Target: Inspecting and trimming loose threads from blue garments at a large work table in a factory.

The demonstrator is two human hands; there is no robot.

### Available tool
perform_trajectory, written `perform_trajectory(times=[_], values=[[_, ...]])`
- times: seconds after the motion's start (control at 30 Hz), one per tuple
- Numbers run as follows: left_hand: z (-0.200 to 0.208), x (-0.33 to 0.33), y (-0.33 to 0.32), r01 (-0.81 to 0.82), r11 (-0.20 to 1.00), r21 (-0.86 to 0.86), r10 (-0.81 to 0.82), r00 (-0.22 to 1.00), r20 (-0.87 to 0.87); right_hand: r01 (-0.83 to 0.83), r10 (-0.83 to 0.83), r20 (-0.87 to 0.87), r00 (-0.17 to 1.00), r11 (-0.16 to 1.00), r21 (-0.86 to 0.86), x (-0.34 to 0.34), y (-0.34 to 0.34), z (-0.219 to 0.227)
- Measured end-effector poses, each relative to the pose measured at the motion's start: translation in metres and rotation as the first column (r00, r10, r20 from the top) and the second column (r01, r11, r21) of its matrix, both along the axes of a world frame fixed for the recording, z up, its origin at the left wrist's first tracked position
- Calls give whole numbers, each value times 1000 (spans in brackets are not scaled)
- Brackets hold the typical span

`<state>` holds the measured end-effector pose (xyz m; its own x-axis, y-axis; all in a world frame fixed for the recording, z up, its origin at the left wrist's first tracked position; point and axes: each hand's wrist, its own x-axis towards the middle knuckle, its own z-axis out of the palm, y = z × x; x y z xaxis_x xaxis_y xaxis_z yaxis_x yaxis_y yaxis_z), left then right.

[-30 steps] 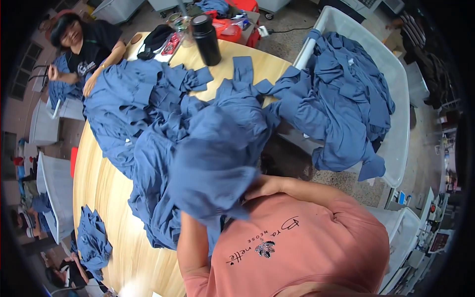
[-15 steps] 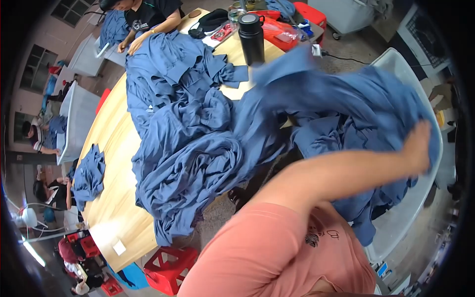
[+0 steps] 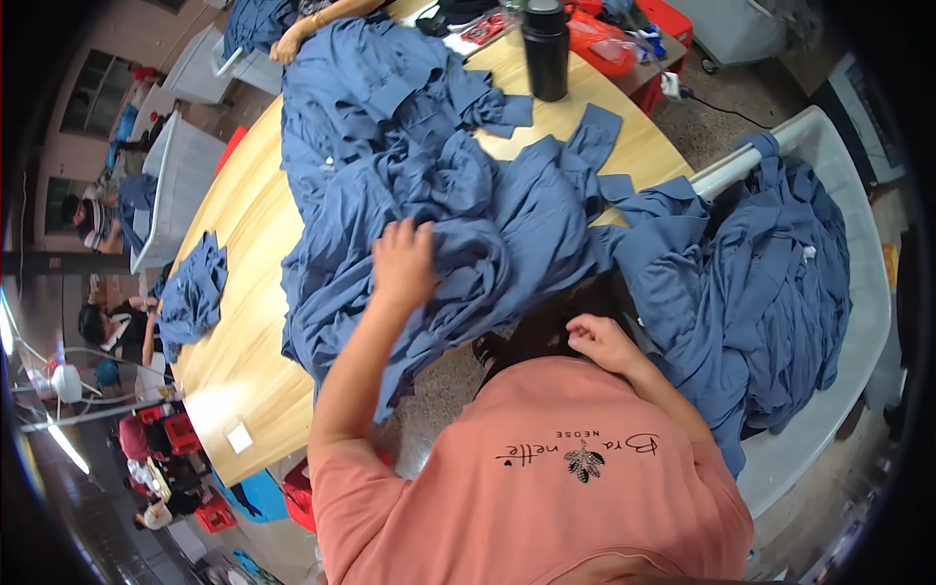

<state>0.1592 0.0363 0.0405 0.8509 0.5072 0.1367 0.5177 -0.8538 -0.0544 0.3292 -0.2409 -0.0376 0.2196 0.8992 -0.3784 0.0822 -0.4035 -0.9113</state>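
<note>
A large heap of blue garments [image 3: 390,166] covers the middle of the round wooden table [image 3: 239,341]. My left hand [image 3: 405,263] rests on the near part of this heap, fingers apart and not gripping the cloth. At the right, more blue garments [image 3: 751,292] fill a white bin [image 3: 814,458], and some cloth spans from the bin to the table. In front of my body, beside the bin's cloth, my right hand [image 3: 600,341] is loosely curled with nothing visible in it.
A black bottle [image 3: 546,54] stands at the table's far side, near a red plastic bag [image 3: 600,44]. Another person's hand [image 3: 286,44] touches the heap's far end. A small blue garment pile [image 3: 195,292] lies at the left edge. Red stools [image 3: 297,492] stand below.
My left arm, stretched across to the bin amid moving blue cloth, has come back to the heap on the table. The cloth has settled, and my right hand has come into view.
</note>
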Motion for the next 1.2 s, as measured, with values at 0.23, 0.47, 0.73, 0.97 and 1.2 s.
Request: perform_trajectory(times=[0.23,0.47,0.73,0.97,1.2], values=[[-14,-134,21,-352,930,-101,365,860,358,-289,-29,698,716,897,334,-42,123,35],[-32,-225,-7,-569,795,-208,602,704,376,-664,23,975,220,736,133,-128,245,25],[-68,-275,-25,-632,591,-502,803,518,293,-245,127,272,954,854,460,-109,272,12],[-50,-231,-19,-708,680,-190,731,631,259,-72,96,-42,995,914,399,-91,240,30],[-15,-74,-44,200,766,-611,297,733,612,342,147,-742,654,817,463,-51,176,93]])
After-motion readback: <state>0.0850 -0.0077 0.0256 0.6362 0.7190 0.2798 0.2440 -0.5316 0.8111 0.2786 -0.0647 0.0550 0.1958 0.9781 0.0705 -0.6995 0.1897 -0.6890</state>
